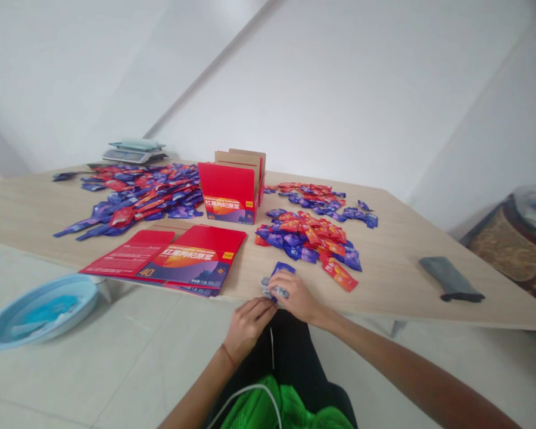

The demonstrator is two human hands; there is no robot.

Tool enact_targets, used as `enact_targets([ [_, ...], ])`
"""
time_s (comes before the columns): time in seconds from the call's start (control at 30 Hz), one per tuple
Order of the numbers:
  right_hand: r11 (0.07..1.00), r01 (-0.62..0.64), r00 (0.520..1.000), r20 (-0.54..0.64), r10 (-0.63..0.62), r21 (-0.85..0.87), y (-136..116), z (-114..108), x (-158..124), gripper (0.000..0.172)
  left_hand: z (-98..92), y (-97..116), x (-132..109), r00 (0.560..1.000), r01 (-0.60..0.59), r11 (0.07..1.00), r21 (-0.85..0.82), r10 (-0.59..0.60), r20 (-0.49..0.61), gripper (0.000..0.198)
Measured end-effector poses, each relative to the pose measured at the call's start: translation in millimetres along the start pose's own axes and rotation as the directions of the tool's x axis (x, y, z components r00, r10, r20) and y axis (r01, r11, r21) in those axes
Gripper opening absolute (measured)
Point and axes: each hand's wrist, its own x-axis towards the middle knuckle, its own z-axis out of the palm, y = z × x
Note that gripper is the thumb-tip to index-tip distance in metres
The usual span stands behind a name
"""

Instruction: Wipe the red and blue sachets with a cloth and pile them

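At the table's front edge, a blue-purple sachet (282, 268) lies under my hands, its far end showing. My right hand (297, 296) is closed on a crumpled grey-white cloth (268, 288) and presses it against the sachet. My left hand (251, 320) touches the right one, fingers bent together at what looks like the sachet's near end; its fingertips partly hide the grip. Just beyond lies a pile of red and purple sachets (306, 237), with one red sachet (339, 274) at its near side.
Flattened red cartons (192, 259) lie to the left. Behind them stand open red boxes (227, 193) and a large sachet heap (147, 193). A scale (134, 154) sits at the back left, a dark folded cloth (451, 278) at right. A blue basin (40, 310) is below the left edge.
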Motion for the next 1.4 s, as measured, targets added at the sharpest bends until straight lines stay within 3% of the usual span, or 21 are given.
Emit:
enact_targets([
  [0.13, 0.998, 0.053, 0.996, 0.079, -0.051, -0.032, 7.1, 7.2, -6.9, 0.018, 5.2, 1.8, -1.8, 0.998, 0.042, 0.998, -0.052, -0.045, -0.049, 0.023],
  [0.33, 0.988, 0.116, 0.988, 0.117, -0.104, -0.099, 23.1, 0.0, -1.9, 0.017, 9.4, 0.8, -6.5, 0.996, 0.057, 0.996, -0.072, -0.061, -0.063, 0.021],
  [0.77, 0.971, -0.174, 0.984, -0.059, 0.166, -0.166, 73.7, -16.7, 11.9, 0.015, 10.6, -0.1, -6.8, 0.994, 0.056, 0.998, -0.035, -0.059, -0.088, 0.020],
  [1.0, 0.987, -0.106, 0.979, -0.185, 0.083, -0.118, 44.3, -18.4, 12.3, 0.016, 8.7, 0.4, -5.1, 0.994, 0.057, 0.998, -0.027, -0.059, -0.097, 0.019],
  [1.2, 0.997, 0.063, 0.998, -0.020, -0.065, -0.053, 14.2, -5.8, 1.7, 0.014, 8.5, 2.4, -3.1, 0.993, 0.055, 0.998, -0.029, -0.058, -0.104, 0.019],
  [1.4, 0.990, 0.124, 0.990, 0.074, -0.120, -0.061, 12.7, 6.9, -6.7, 0.016, 10.1, 0.5, -3.2, 0.994, 0.048, 0.998, -0.046, -0.052, -0.094, 0.021],
])
